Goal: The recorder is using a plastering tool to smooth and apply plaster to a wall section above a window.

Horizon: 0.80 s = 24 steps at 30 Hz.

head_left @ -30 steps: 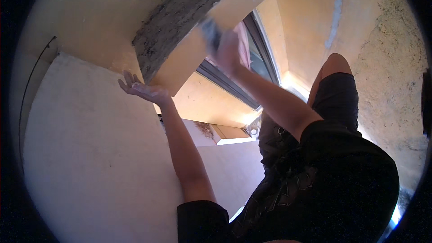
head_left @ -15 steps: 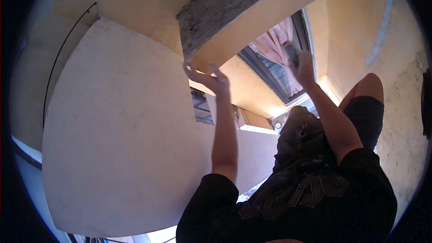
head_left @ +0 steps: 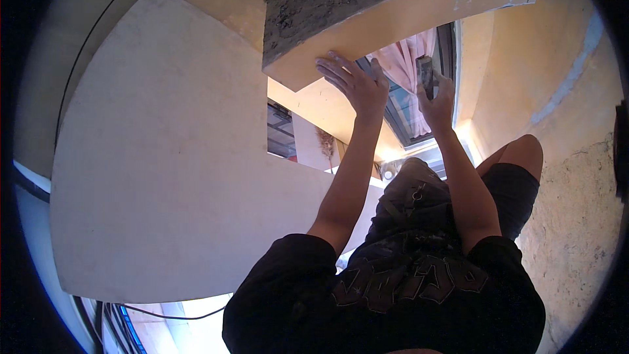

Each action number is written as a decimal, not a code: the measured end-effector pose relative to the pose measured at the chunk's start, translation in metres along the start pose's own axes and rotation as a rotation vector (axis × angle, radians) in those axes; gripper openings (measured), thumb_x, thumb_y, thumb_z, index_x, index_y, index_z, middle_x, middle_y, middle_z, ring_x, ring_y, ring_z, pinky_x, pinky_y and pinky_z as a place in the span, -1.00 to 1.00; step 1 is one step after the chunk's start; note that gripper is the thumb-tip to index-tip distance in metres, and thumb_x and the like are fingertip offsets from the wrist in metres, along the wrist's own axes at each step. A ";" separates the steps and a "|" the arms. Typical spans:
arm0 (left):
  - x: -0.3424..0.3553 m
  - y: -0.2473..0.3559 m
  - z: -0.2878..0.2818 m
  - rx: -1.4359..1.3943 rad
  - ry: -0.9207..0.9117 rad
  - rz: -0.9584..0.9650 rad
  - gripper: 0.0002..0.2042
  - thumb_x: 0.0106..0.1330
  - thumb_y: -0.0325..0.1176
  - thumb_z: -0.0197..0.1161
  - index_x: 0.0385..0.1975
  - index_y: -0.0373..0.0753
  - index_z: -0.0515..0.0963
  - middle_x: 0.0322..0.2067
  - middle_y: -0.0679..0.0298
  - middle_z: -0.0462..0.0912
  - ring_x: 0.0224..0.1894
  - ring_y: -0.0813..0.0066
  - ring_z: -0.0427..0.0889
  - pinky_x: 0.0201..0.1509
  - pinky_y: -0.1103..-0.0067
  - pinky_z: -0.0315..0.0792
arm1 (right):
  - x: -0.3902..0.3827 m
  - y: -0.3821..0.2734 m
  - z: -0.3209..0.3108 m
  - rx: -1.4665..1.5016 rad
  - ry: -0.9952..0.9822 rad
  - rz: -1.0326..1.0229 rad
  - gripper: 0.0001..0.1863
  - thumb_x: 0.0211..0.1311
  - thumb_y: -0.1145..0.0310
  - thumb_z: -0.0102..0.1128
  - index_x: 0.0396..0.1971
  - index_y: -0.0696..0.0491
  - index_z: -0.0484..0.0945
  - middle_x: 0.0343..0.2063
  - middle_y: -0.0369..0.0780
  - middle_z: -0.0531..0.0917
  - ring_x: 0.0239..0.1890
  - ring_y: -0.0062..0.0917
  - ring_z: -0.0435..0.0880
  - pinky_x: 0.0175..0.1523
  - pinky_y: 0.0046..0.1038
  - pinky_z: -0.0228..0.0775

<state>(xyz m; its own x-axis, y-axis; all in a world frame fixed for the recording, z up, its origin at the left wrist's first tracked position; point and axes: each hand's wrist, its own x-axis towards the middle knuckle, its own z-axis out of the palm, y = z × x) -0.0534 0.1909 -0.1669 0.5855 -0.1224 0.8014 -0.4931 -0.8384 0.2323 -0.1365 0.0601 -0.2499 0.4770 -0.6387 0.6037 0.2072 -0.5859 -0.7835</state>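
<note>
My left hand (head_left: 359,86) lies with its fingers stretched against the smooth cream face of a beam (head_left: 400,31). Whitish dust coats those fingertips. The beam's other face is rough dark grey, and pale blue-white patches mark its far right end. My right hand (head_left: 438,103) grips a small dark grey rectangular block (head_left: 425,73), held upright between thumb and fingers. From this view the block appears to stand apart from the beam, below its lower edge. What the block is made of cannot be made out.
A large off-white panel (head_left: 170,157) fills the left side. Behind my hands is a dark-framed window (head_left: 447,59) with a pink curtain (head_left: 400,62). To the right rises a stained yellowish wall (head_left: 570,183). A thin black cable (head_left: 88,46) runs at upper left.
My left hand has moved right along the beam and now rests flat on it. My right hand still holds the block, now more upright and less blurred. The whole view has shifted slightly.
</note>
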 end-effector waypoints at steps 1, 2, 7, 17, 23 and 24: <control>-0.001 0.004 0.001 0.004 -0.001 0.012 -0.12 0.36 0.08 -0.03 0.37 -0.49 -0.29 0.31 -0.51 -0.38 0.39 -0.47 -0.37 0.42 -0.06 -0.28 | 0.003 0.003 -0.002 -0.003 0.012 -0.014 -0.50 0.05 0.33 0.30 0.01 0.18 0.46 -0.28 -0.06 0.49 -0.16 -0.19 0.44 0.04 -0.14 0.23; -0.003 0.007 0.000 0.027 -0.024 -0.006 -0.13 0.37 0.08 -0.05 0.38 -0.49 -0.28 0.31 -0.51 -0.38 0.38 -0.48 -0.35 0.40 -0.07 -0.23 | 0.005 0.006 -0.006 -0.005 0.026 -0.028 -0.50 0.04 0.33 0.31 0.00 0.17 0.46 -0.28 -0.06 0.49 -0.16 -0.20 0.44 0.03 -0.15 0.24; -0.016 0.005 0.001 0.092 -0.078 0.017 -0.17 0.39 0.09 -0.06 0.40 -0.40 -0.22 0.32 -0.47 -0.35 0.38 -0.48 -0.28 0.33 -0.15 -0.05 | 0.009 0.015 -0.021 0.017 0.070 0.042 -0.50 0.03 0.33 0.32 0.01 0.14 0.46 -0.29 -0.07 0.48 -0.17 -0.20 0.44 0.02 -0.14 0.24; -0.019 0.001 -0.003 -0.051 -0.080 0.008 -0.22 0.40 0.13 -0.10 0.43 -0.24 -0.17 0.36 -0.35 -0.36 0.41 -0.40 -0.32 0.31 -0.22 -0.12 | 0.029 0.001 -0.039 0.089 0.203 0.097 -0.52 0.03 0.37 0.30 0.01 0.12 0.47 -0.29 -0.10 0.50 -0.17 -0.22 0.46 0.01 -0.19 0.28; -0.022 0.022 -0.019 -0.181 -0.025 0.094 -0.35 0.39 -0.12 0.09 0.35 -0.30 0.02 0.36 -0.30 -0.23 0.42 -0.30 -0.24 0.38 -0.09 -0.13 | 0.043 -0.032 -0.057 0.288 0.159 0.200 -0.56 0.13 0.39 0.26 0.04 0.13 0.47 -0.34 -0.21 0.54 -0.24 -0.42 0.52 -0.04 -0.37 0.32; -0.023 0.031 -0.025 -0.190 -0.027 0.096 -0.35 0.39 -0.12 0.09 0.35 -0.30 0.02 0.36 -0.30 -0.23 0.42 -0.30 -0.24 0.38 -0.09 -0.13 | 0.045 -0.034 -0.059 0.281 0.165 0.199 -0.56 0.13 0.39 0.26 0.04 0.13 0.47 -0.34 -0.21 0.54 -0.24 -0.42 0.52 -0.04 -0.37 0.32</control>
<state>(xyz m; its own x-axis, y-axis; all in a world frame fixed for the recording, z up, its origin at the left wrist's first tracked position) -0.0983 0.1807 -0.1647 0.5456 -0.2133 0.8105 -0.6583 -0.7076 0.2569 -0.1722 0.0220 -0.1869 0.3920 -0.8114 0.4335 0.3619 -0.2972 -0.8836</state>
